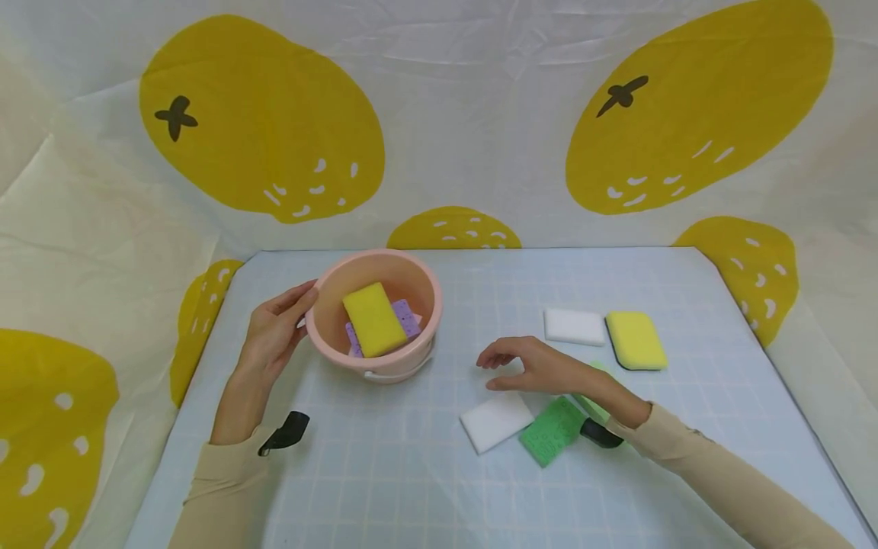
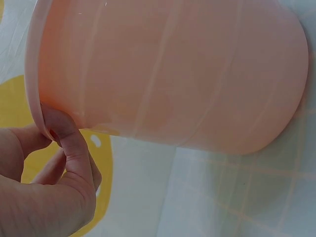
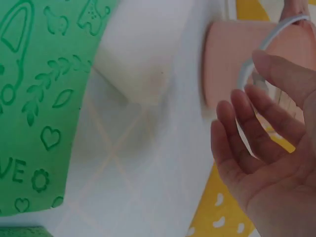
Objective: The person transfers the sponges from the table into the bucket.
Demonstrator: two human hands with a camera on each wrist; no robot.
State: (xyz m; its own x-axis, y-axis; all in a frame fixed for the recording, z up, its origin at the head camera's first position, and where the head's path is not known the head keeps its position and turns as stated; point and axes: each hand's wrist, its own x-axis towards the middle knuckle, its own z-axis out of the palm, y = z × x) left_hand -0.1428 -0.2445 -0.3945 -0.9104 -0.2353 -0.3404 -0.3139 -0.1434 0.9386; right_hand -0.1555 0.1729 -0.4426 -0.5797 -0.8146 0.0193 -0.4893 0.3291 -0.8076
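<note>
Left hand (image 1: 270, 332): The bucket (image 1: 387, 268) is pinched by its rim (image 2: 32, 74) on the left, between thumb and fingers. It seems to be held so it does not slide.
Right hand (image 1: 538, 366): Nothing is held. Its fingers are softly bent, with a middling gap left to the thumb, right of the bucket.
Bucket: It is stood mouth up at the far left. Its handle (image 1: 398, 378) is hung down, perhaps so the mouth is left free.
In the bucket: A yellow sponge (image 1: 375, 320) is laid over purple sponge (image 1: 408, 318); how many purple ones cannot be told.
Near sponges: A white sponge (image 1: 497, 422) is laid just beside a green sponge (image 1: 552, 431) marked with hearts and leaves. A pale green piece (image 1: 592, 409) is partly hidden by the right arm.
Far right: A second white block (image 1: 575, 326) is placed just beside a yellow pad (image 1: 638, 341).
Table (image 1: 370, 488): Pale blue, marked with thin light squares.
Room: White cloth (image 1: 473, 114) with big yellow fruit (image 1: 261, 114) is hung behind.
</note>
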